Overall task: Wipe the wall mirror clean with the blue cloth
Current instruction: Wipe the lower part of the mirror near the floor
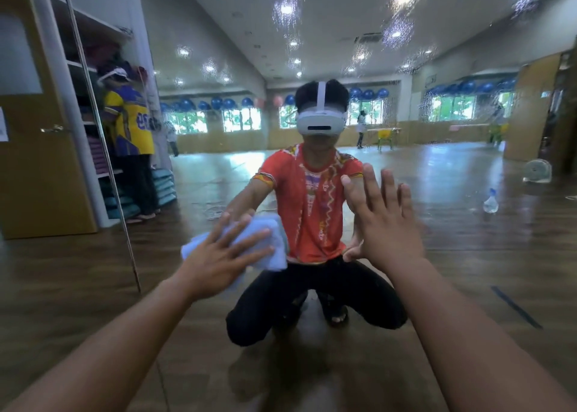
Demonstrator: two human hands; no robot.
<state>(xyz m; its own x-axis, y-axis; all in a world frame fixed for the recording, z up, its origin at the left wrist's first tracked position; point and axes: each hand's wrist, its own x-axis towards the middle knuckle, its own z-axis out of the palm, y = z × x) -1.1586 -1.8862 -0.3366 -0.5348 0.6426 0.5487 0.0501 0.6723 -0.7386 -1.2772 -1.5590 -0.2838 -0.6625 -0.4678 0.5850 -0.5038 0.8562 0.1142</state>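
Observation:
The wall mirror (390,68) fills most of the view, with water droplets streaking its upper part. It reflects a crouching person in a red shirt and a headset. My left hand (218,258) presses the folded light blue cloth (268,243) flat against the glass, fingers spread and straight. My right hand (384,221) lies flat on the mirror to the right of the cloth, fingers straight and pointing up, holding nothing.
A metal strip (103,149) marks the mirror's left edge. Beyond it stand a wooden door (37,161) and white shelves (78,68). The reflection shows a spray bottle (490,201) and a small fan (537,171) on the wood floor, and another person in a yellow shirt (129,124).

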